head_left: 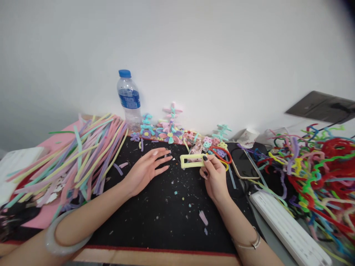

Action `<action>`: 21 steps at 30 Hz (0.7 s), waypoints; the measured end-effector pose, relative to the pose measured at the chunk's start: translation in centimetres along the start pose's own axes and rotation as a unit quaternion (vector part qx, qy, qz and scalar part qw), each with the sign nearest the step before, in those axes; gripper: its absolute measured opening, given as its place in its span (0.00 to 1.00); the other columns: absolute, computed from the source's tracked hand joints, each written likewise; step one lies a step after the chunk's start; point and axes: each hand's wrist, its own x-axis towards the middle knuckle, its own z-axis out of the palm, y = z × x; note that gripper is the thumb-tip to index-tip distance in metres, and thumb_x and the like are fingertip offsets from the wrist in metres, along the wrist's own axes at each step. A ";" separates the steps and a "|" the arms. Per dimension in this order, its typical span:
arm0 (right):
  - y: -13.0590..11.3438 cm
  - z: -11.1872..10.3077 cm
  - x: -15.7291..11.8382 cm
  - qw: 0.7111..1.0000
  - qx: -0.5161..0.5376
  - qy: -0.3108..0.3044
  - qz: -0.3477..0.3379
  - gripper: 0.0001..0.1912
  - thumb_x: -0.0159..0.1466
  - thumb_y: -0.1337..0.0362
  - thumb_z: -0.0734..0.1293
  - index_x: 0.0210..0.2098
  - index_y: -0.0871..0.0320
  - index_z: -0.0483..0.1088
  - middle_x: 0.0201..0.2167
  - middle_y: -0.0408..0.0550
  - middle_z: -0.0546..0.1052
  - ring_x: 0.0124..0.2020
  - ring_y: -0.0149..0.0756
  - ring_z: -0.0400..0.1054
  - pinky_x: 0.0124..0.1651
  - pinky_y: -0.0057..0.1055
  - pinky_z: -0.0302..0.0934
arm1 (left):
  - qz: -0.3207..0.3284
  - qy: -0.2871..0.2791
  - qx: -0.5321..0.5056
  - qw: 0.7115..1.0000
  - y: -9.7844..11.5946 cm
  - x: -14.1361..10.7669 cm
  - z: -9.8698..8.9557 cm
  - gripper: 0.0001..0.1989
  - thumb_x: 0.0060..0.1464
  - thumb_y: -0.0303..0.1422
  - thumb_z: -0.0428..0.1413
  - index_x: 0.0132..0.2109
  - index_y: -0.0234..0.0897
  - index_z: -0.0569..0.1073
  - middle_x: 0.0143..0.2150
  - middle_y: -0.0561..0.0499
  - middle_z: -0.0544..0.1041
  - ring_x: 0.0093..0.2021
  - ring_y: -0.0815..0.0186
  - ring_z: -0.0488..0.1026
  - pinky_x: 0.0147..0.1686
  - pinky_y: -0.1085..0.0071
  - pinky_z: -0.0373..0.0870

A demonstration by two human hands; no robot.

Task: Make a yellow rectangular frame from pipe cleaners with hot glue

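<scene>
In my right hand [215, 175] is a pale yellow pipe cleaner [191, 161] bent into a long narrow rectangle. My thumb and fingers pinch its right end, and the rest sticks out to the left above the black mat [155, 221]. To the left of it, my left hand [148, 168] hovers over the mat with fingers stretched and slightly spread, holding nothing. A gap separates its fingertips from the yellow rectangle. Behind my right hand lies a red pipe cleaner loop [221, 153], partly hidden.
Loose pastel pipe cleaners [91, 151] pile up at left, a bright tangle [318, 177] at right. Finished pipe cleaner flowers [169, 136] line the wall beside a water bottle [129, 99]. A phone [245, 164], paper cup [248, 137] and white power strip [288, 227] sit at right. Scraps dot the mat.
</scene>
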 end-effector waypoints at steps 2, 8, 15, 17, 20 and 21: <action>0.0 0.0 0.0 1.000 0.000 0.001 -0.001 0.06 0.58 0.63 0.68 0.29 0.58 0.67 0.20 0.37 0.58 0.18 0.22 0.43 0.17 0.20 0.41 | -0.001 -0.016 0.000 1.000 -0.1 -0.1 0.0 0.13 0.61 0.35 0.48 0.51 0.43 0.69 0.61 0.45 0.64 0.61 0.54 0.60 0.57 0.54 0.59; 0.1 -0.1 0.0 1.000 0.004 0.003 0.003 0.07 0.58 0.63 0.68 0.29 0.58 0.66 0.21 0.37 0.60 0.17 0.21 0.43 0.17 0.20 0.41 | 0.019 -0.046 0.045 0.998 -0.4 -0.1 -0.2 0.24 0.53 0.25 0.56 0.56 0.46 0.66 0.64 0.48 0.60 0.64 0.55 0.53 0.62 0.57 0.51; 0.0 0.0 0.0 1.000 -0.005 0.003 0.007 0.08 0.57 0.61 0.69 0.29 0.58 0.66 0.21 0.38 0.61 0.17 0.22 0.44 0.16 0.20 0.42 | 0.017 -0.043 0.090 0.995 -0.5 -0.2 0.0 0.28 0.50 0.27 0.60 0.57 0.49 0.64 0.67 0.49 0.52 0.63 0.54 0.56 0.62 0.56 0.49; 0.0 0.0 0.0 1.000 -0.011 0.004 0.006 0.08 0.57 0.61 0.69 0.29 0.58 0.66 0.21 0.38 0.62 0.17 0.22 0.44 0.16 0.20 0.42 | 0.007 -0.036 0.099 0.994 -0.3 -0.3 0.1 0.26 0.50 0.28 0.60 0.56 0.49 0.65 0.68 0.49 0.50 0.61 0.53 0.59 0.61 0.55 0.52; -0.1 0.1 -0.1 1.000 -0.017 0.003 0.006 0.08 0.57 0.61 0.69 0.29 0.58 0.66 0.21 0.39 0.62 0.17 0.22 0.44 0.16 0.21 0.42 | -0.004 -0.013 0.117 0.993 -0.1 -0.4 0.3 0.25 0.48 0.29 0.61 0.54 0.48 0.68 0.68 0.48 0.51 0.60 0.52 0.61 0.57 0.57 0.59; -0.1 0.1 -0.1 1.000 -0.016 0.002 0.006 0.08 0.57 0.62 0.68 0.29 0.58 0.66 0.21 0.39 0.62 0.17 0.22 0.44 0.16 0.21 0.41 | -0.008 -0.002 0.124 0.992 0.0 -0.5 0.3 0.25 0.48 0.29 0.61 0.53 0.48 0.68 0.68 0.47 0.51 0.59 0.52 0.62 0.55 0.58 0.62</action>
